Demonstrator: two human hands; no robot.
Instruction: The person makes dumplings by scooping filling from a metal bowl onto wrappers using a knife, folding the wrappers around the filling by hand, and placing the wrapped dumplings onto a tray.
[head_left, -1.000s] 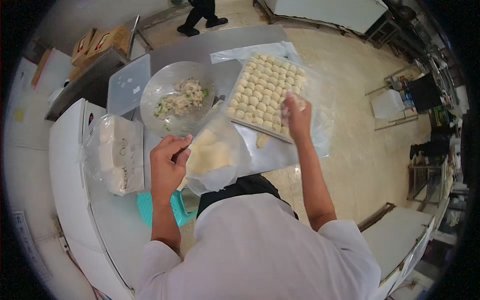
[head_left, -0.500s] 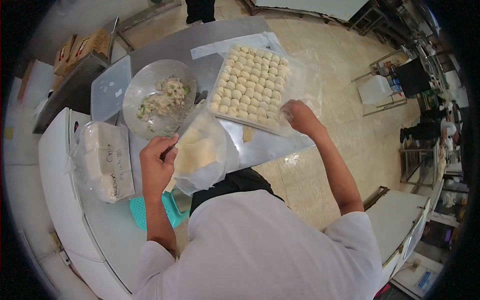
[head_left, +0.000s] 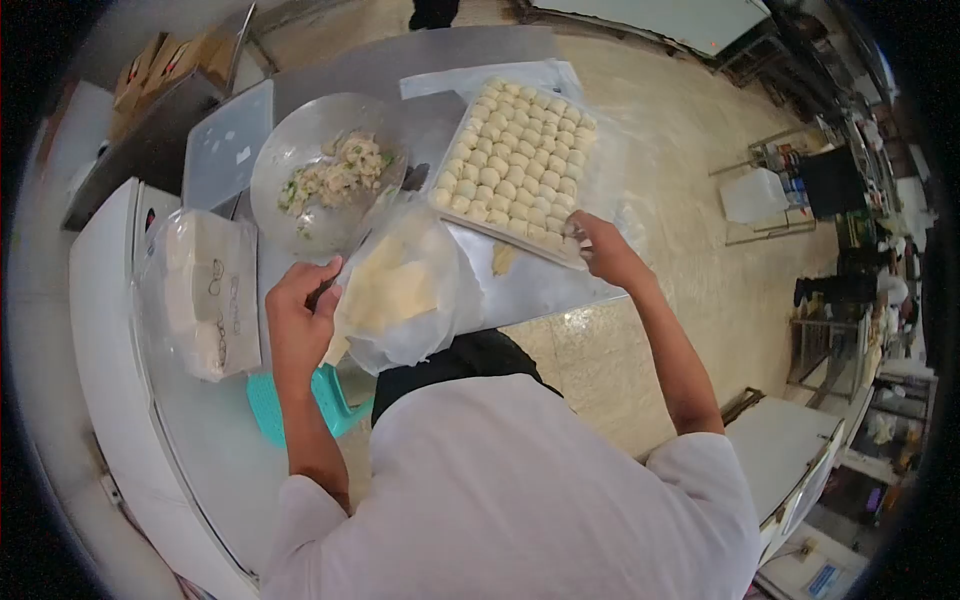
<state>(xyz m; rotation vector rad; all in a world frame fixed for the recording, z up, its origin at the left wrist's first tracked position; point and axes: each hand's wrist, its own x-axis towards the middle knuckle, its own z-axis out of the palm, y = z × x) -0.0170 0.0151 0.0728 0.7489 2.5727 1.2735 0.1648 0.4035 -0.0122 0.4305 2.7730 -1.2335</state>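
Note:
My left hand (head_left: 305, 305) is closed on a thin dark tool, just left of an open plastic bag of pale yellow wrappers (head_left: 395, 290). At the near right corner of a tray (head_left: 505, 238), my right hand (head_left: 600, 250) has its fingers bent together at the rim; what they hold, if anything, is hidden. Rows of round pale dumplings (head_left: 520, 160) fill the tray. Behind my left hand stands a clear bowl (head_left: 275, 165) with a lumpy filling (head_left: 340, 175) flecked with green. A small yellowish scrap (head_left: 502, 258) lies by the tray's near edge.
A wrapped white pack (head_left: 210, 290) with handwriting lies at left, near a clear lid (head_left: 228, 145). Below it is a turquoise stool (head_left: 268, 405). Cardboard boxes (head_left: 175, 70) sit at the back left. A person's dark-clad legs (head_left: 434, 12) show beyond the table (head_left: 330, 62).
My right hand has moved from above the dumplings to the tray's near right corner. My left hand keeps its grip on the dark tool. The whole view has shifted, and the person behind has moved.

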